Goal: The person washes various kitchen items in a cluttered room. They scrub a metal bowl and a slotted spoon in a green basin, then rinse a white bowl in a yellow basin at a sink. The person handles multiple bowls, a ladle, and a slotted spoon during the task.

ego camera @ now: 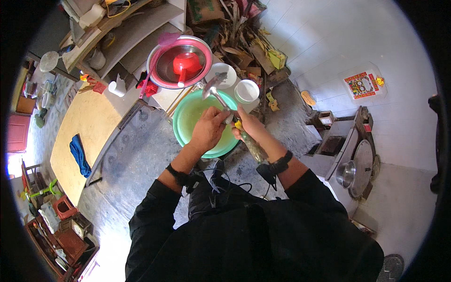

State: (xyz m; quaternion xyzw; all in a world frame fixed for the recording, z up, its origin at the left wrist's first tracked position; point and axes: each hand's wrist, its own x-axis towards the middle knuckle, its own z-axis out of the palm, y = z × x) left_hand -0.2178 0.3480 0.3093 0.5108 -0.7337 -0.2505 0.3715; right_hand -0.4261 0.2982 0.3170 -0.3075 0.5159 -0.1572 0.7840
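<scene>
A green plastic basin (179, 121) of cloudy, pale liquid stands low in front of me. Over it I hold a long metal cooking utensil (221, 99), its head tilted toward the far rim; whether that is a ladle or a spatula I cannot tell. My right hand (251, 125) is wrapped around its handle, near a yellow band. The handle's covered lower end (254, 148) sticks out below that hand. My left hand (210, 128) pinches the shaft just ahead of the right, with a small greyish thing at its fingertips that is mostly hidden.
Beyond the basin stand stacked white bowls (247, 90) and a pink-rimmed basin (208, 58) containing a red dipper (186, 65). A pink fly swatter (152, 72) leans across it. Left is a wooden table (93, 116) with a blue cloth (80, 155); right, a stove with a lid (364, 158).
</scene>
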